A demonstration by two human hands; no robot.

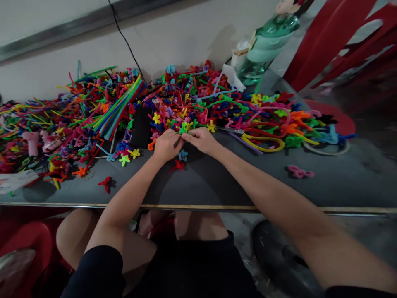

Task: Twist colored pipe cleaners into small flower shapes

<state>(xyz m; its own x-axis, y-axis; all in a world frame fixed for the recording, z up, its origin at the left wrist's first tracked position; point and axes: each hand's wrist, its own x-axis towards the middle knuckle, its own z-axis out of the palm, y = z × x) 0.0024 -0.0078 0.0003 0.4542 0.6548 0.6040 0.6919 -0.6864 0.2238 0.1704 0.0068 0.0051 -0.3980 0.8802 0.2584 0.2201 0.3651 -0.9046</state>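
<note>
My left hand [166, 145] and my right hand [201, 139] meet at the near edge of a big heap of coloured pipe cleaners [186, 103] on a dark table [217, 186]. Both hands have curled fingers pinched on a short dark pipe cleaner piece [178, 142] held between them. A green twisted flower [185, 126] lies just beyond the fingertips. A small blue flower [182, 155] and a red one [177, 165] lie on the table under the hands.
A bundle of straight pipe cleaners [119, 107] leans left of a black phone [141, 127]. A green bottle [266, 41] stands at the back right, red chairs [341, 41] beyond. Loose flowers: red [106, 183], pink [299, 171]. Pink objects [40, 140] lie far left.
</note>
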